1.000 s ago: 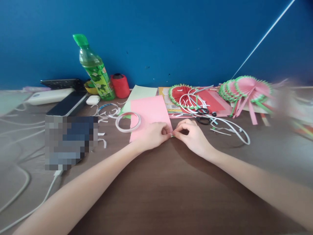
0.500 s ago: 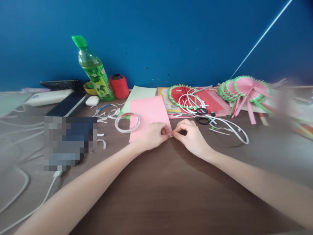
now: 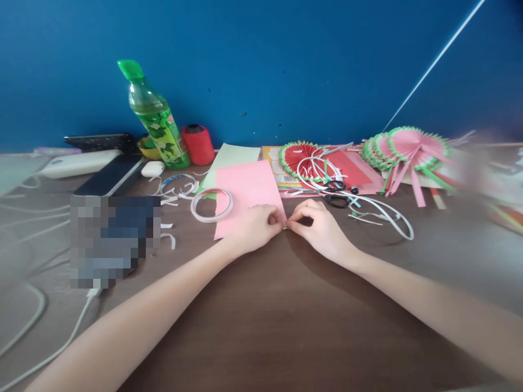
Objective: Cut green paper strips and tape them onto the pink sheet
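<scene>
A sheet of pink paper [image 3: 249, 182] lies on the brown table, with a thin green edge at its near right corner. My left hand [image 3: 259, 227] rests over its near edge, thumb and forefinger pinched at that corner. My right hand [image 3: 316, 226] comes from the other side, its thumb and forefinger pinched close to the left fingertips. What the right fingertips hold is too small to make out. A clear roll of tape [image 3: 210, 220] lies partly on the pink sheet's left edge. Pale green paper [image 3: 232, 155] is behind it.
Left stand a green bottle [image 3: 157, 128], a red thread spool [image 3: 199, 146], a white case [image 3: 153, 169] and a dark power bank [image 3: 110, 175]; paper scraps [image 3: 168, 239] lie nearby. Right are black scissors [image 3: 337, 201], white cable [image 3: 392, 209], a red paper fan [image 3: 291, 163] and pink-green fans [image 3: 420, 144].
The view has shifted slightly. Both hands stay at the corner of the pink paper, and the fingertips have barely moved.
</scene>
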`<state>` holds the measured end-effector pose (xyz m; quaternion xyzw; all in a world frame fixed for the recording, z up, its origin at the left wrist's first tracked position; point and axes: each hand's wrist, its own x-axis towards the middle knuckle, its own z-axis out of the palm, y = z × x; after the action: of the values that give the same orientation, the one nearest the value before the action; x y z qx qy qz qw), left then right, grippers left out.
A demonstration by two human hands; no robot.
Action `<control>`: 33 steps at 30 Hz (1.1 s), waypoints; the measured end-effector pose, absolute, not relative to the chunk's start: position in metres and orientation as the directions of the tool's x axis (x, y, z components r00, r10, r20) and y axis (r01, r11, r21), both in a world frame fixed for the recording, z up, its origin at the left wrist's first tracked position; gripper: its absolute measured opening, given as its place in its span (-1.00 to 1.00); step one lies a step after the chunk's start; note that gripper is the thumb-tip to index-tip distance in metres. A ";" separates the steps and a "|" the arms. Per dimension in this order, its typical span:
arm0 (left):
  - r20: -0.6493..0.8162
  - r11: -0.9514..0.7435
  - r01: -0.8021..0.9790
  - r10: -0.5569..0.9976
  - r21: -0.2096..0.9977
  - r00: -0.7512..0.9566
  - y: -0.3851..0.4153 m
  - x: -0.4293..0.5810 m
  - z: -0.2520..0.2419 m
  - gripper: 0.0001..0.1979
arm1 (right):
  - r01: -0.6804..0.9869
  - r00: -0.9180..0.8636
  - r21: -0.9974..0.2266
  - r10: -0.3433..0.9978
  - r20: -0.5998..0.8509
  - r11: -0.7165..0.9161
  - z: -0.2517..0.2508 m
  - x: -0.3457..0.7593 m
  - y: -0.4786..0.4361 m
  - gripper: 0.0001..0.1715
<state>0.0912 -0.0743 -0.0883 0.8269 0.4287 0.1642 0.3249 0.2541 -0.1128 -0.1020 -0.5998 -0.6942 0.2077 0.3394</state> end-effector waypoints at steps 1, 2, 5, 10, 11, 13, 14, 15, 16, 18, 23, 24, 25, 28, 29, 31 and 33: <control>0.002 -0.426 0.596 0.814 0.681 0.581 -0.074 0.091 -0.089 -0.85 | 0.695 -0.052 -0.692 0.973 0.223 0.196 -0.102 0.254 -0.113 -0.89; 0.009 -0.431 0.589 0.812 0.684 0.584 -0.074 0.090 -0.090 -0.85 | 0.699 -0.053 -0.688 0.973 0.224 0.196 -0.102 0.255 -0.113 -0.89; 0.019 -0.438 0.570 0.804 0.696 0.594 -0.074 0.090 -0.091 -0.84 | 0.707 -0.054 -0.678 0.972 0.229 0.199 -0.102 0.255 -0.113 -0.90; 0.013 -0.439 0.570 0.800 0.695 0.600 -0.075 0.090 -0.089 -0.85 | 0.679 -0.079 -0.695 0.964 0.254 0.239 -0.102 0.257 -0.113 -0.92; 0.012 -0.437 0.570 0.801 0.695 0.599 -0.075 0.090 -0.088 -0.85 | 0.668 -0.087 -0.701 0.962 0.259 0.249 -0.101 0.258 -0.113 -0.94; 0.010 -0.431 0.570 0.803 0.700 0.596 -0.075 0.090 -0.087 -0.85 | 0.648 -0.090 -0.716 0.959 0.269 0.261 -0.101 0.260 -0.112 -0.93; 0.008 -0.428 0.570 0.804 0.702 0.594 -0.075 0.090 -0.087 -0.84 | 0.641 -0.084 -0.722 0.959 0.271 0.260 -0.101 0.261 -0.111 -0.91; 0.006 -0.425 0.570 0.805 0.703 0.593 -0.075 0.090 -0.087 -0.84 | 0.636 -0.079 -0.728 0.960 0.269 0.256 -0.100 0.262 -0.111 -0.88; 0.002 -0.421 0.570 0.805 0.706 0.593 -0.075 0.090 -0.087 -0.84 | 0.632 -0.079 -0.733 0.962 0.262 0.252 -0.100 0.263 -0.110 -0.87; -0.003 -0.417 0.566 0.803 0.711 0.596 -0.075 0.090 -0.087 -0.84 | 0.622 -0.109 -0.741 0.965 0.239 0.254 -0.099 0.265 -0.109 -0.87; 0.001 -0.424 0.551 0.793 0.719 0.610 -0.075 0.090 -0.087 -0.84 | 0.598 -0.216 -0.743 0.954 0.210 0.299 -0.097 0.268 -0.107 -0.84; -0.002 -0.424 0.552 0.792 0.718 0.611 -0.075 0.090 -0.087 -0.84 | 0.599 -0.222 -0.742 0.953 0.205 0.299 -0.097 0.268 -0.107 -0.84; -0.003 -0.425 0.552 0.791 0.718 0.612 -0.075 0.089 -0.087 -0.84 | 0.603 -0.225 -0.741 0.954 0.198 0.296 -0.097 0.268 -0.106 -0.84; -0.004 -0.425 0.550 0.788 0.719 0.616 -0.075 0.089 -0.088 -0.84 | 0.618 -0.224 -0.730 0.955 0.193 0.292 -0.097 0.269 -0.105 -0.85; -0.007 -0.423 0.549 0.788 0.721 0.616 -0.075 0.089 -0.088 -0.84 | 0.621 -0.223 -0.727 0.955 0.195 0.294 -0.097 0.269 -0.104 -0.85; -0.015 -0.413 0.555 0.792 0.722 0.610 -0.074 0.088 -0.088 -0.83 | 0.619 -0.217 -0.727 0.954 0.205 0.297 -0.097 0.270 -0.104 -0.88; -0.025 -0.399 0.567 0.802 0.720 0.597 -0.074 0.088 -0.088 -0.82 | 0.616 -0.198 -0.731 0.956 0.218 0.295 -0.098 0.271 -0.104 -0.89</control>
<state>0.0878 -0.0738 -0.0877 0.8200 0.4175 0.1652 0.3549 0.2710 -0.1042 -0.0978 -0.5372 -0.7314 0.2534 0.3351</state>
